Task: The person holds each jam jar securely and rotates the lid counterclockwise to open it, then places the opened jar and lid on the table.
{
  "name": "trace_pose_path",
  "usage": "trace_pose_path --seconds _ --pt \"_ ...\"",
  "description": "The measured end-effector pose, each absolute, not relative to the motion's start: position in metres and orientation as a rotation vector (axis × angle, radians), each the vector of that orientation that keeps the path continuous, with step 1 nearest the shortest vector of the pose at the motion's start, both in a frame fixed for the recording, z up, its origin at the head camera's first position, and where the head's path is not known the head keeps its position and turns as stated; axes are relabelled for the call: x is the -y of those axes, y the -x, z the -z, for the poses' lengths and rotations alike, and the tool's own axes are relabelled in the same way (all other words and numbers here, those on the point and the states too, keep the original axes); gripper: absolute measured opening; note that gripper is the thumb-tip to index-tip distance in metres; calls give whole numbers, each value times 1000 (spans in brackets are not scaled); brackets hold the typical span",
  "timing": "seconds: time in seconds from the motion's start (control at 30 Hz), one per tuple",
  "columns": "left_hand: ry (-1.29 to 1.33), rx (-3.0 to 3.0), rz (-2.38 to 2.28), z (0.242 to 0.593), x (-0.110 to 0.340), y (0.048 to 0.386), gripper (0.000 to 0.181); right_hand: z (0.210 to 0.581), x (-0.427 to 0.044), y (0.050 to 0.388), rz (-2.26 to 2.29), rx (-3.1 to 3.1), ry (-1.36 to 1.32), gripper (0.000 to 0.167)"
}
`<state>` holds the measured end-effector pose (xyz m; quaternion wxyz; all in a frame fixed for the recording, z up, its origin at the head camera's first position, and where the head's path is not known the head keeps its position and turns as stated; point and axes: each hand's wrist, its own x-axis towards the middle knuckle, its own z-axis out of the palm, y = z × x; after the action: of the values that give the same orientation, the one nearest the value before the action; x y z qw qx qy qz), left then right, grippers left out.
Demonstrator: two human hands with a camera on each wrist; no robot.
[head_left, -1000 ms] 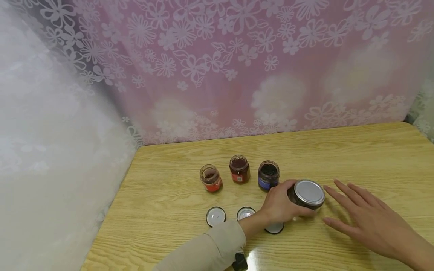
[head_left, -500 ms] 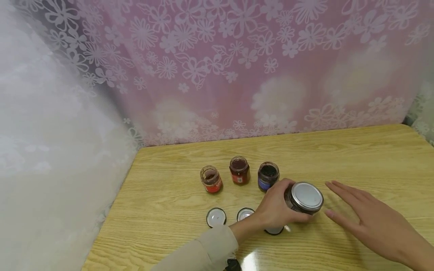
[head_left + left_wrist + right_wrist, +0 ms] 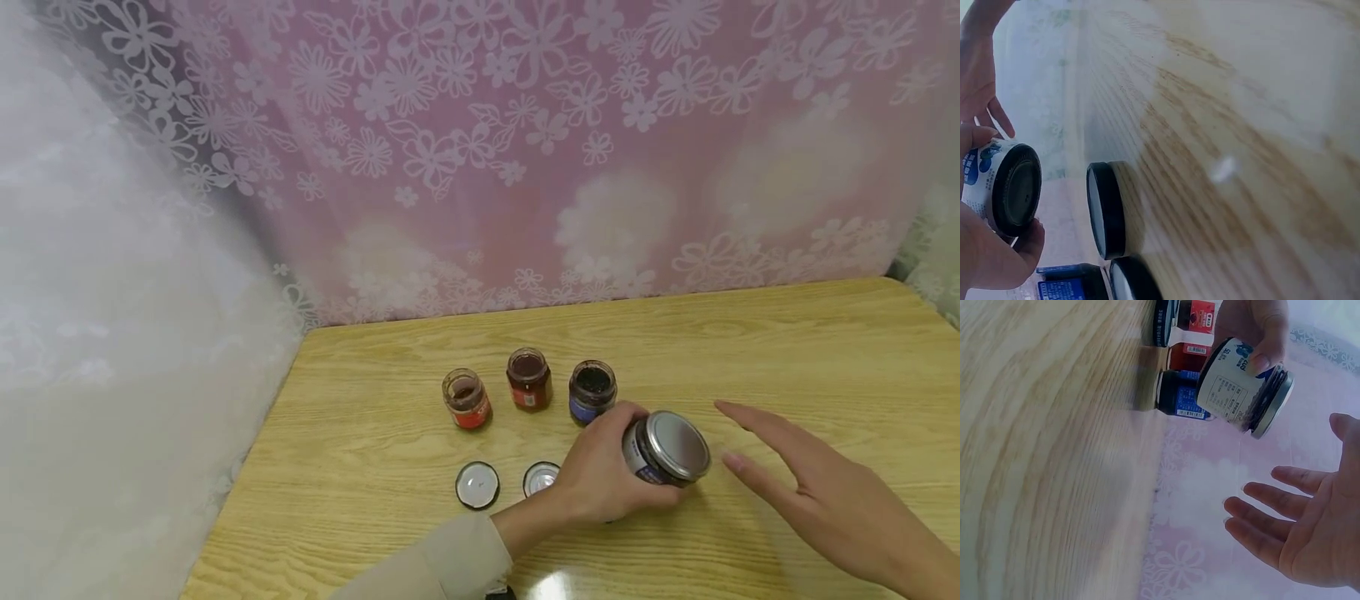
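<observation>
My left hand (image 3: 603, 475) grips a jar with a white-and-blue label (image 3: 1229, 387), its silver lid (image 3: 678, 446) on top. The jar is held above the table, tilted so the lid faces right. Its dark base (image 3: 1019, 190) shows in the left wrist view. To the right of the lid, apart from it, my right hand (image 3: 840, 500) hovers with fingers extended and nothing in its grasp. Just behind the held jar stands a lidless jar with a blue label (image 3: 585, 407).
Two lidless jars with red labels, the left one (image 3: 468, 408) and the middle one (image 3: 529, 387), stand farther left on the wooden table (image 3: 360, 433). In front of them lie a lid (image 3: 477, 485) and another lid (image 3: 540, 477). A flowered curtain (image 3: 450, 208) hangs behind.
The held jar has shifted slightly left and toward me, tilting further so its label shows. A third lid is now hidden behind my left hand. My right hand's fingers have drawn closer together.
</observation>
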<state>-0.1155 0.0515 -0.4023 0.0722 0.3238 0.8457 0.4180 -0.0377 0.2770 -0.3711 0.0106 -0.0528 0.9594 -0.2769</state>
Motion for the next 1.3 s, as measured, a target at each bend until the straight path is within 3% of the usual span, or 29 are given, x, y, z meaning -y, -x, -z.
trace_pose_path --seconds 0.43,1.3 --pt "-1160 -2788 -933 397 -39 105 75 376 -267 38 1219 -2835 274 48" --pt "-1481 -2953 -657 399 -29 103 76 379 -235 39 1215 -2764 244 59"
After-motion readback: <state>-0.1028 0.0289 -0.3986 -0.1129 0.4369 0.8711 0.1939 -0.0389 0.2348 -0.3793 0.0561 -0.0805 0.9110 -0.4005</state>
